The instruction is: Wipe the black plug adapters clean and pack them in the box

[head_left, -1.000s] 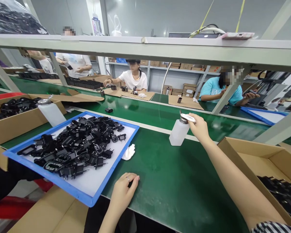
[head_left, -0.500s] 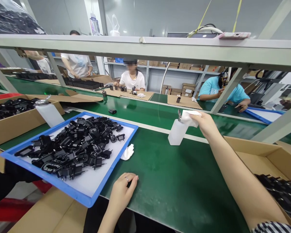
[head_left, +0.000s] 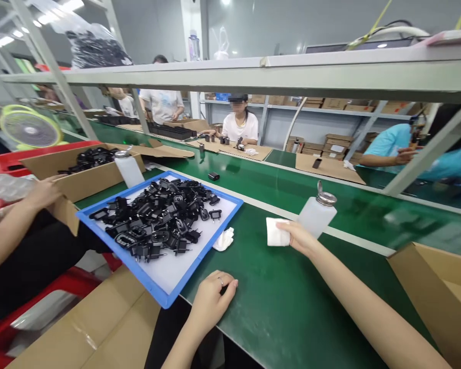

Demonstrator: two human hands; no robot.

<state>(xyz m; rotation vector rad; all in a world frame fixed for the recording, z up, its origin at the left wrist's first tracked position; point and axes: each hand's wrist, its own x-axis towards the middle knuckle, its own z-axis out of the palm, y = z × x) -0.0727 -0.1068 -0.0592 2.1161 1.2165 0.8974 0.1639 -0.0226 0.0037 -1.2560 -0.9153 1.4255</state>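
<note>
Cloth (head_left: 275, 232) sits pinched in the right hand (head_left: 299, 237) beside the bottle (head_left: 317, 213); left hand (head_left: 212, 300) curled, empty.

A green bench (head_left: 276, 302) carries a blue tray (head_left: 200, 266), bottle (head_left: 315, 215), crumpled wipe (head_left: 224, 239).

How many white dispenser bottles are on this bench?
2: one bottle just behind the right hand, another bottle behind the blue tray. Others may be hidden.
</note>
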